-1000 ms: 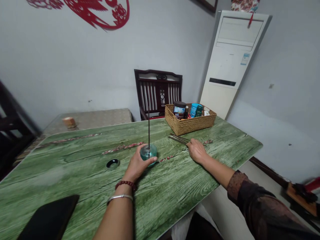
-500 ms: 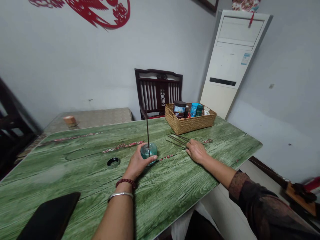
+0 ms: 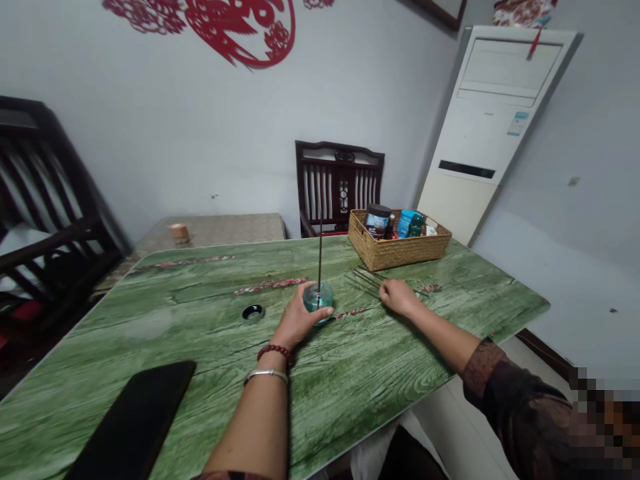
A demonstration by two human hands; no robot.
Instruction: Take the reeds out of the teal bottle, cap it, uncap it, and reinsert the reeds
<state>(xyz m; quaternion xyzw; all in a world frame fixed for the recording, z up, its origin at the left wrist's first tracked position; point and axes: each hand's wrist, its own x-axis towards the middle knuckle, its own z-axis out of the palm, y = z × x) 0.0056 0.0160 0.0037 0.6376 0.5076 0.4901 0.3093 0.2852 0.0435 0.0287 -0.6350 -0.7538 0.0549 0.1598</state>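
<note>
My left hand (image 3: 299,316) is wrapped round a small teal glass diffuser bottle (image 3: 325,297) standing on the green table. A single dark reed stick (image 3: 321,257) rises almost upright out of the bottle. To the right, my right hand (image 3: 399,297) is closed at the near side of several thin dark reed sticks (image 3: 367,277) lying on the tabletop. Its fingertips pinch at the sticks, though how many are in the grip is hidden. A black ring-shaped cap (image 3: 253,313) lies left of the bottle, apart from my left hand.
A woven basket (image 3: 407,255) of jars and bottles stands beyond my right hand. On the near left lies a dark flat board-like object (image 3: 135,413). The green wood-patterned table (image 3: 200,333) has a dark wooden chair (image 3: 341,180) behind it.
The view has swung left, so everything sits further right. My left hand keeps its hold on the bottle. My right hand's fingers have curled in more at the sticks.
</note>
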